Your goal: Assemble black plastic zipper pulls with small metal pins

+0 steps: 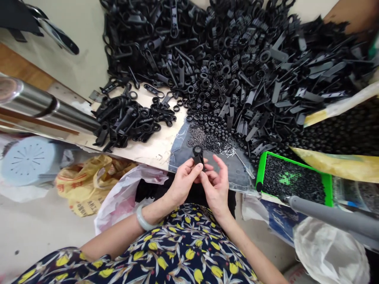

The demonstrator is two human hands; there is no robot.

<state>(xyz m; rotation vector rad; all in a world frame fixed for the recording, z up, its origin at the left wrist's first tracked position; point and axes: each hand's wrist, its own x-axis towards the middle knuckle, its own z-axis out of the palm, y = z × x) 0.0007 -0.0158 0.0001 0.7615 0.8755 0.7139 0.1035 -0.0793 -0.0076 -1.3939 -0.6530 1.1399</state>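
My left hand (pixel 187 175) is closed on a black plastic piece with a ring at its top end (pixel 198 156), held at the table's front edge. The thumb lies along the piece's face. My right hand (pixel 215 179) pinches at the lower end of the same piece with thumb and forefinger, its other fingers lifted and apart. Just beyond the hands, a dark mat (pixel 182 142) bears small brown-grey parts (pixel 196 136), tiny black parts (pixel 209 146) and silvery pins (pixel 228 150). A thin metal tool (pixel 244 163) lies to their right.
A large heap of black plastic parts (pixel 219 59) covers the back. A smaller pile of ringed pieces (pixel 130 118) lies left, beside a steel cylinder (pixel 68 110). At right are a green tray (pixel 261 171) of small black bits and a grey bar (pixel 328 217). Bags hang below the edge.
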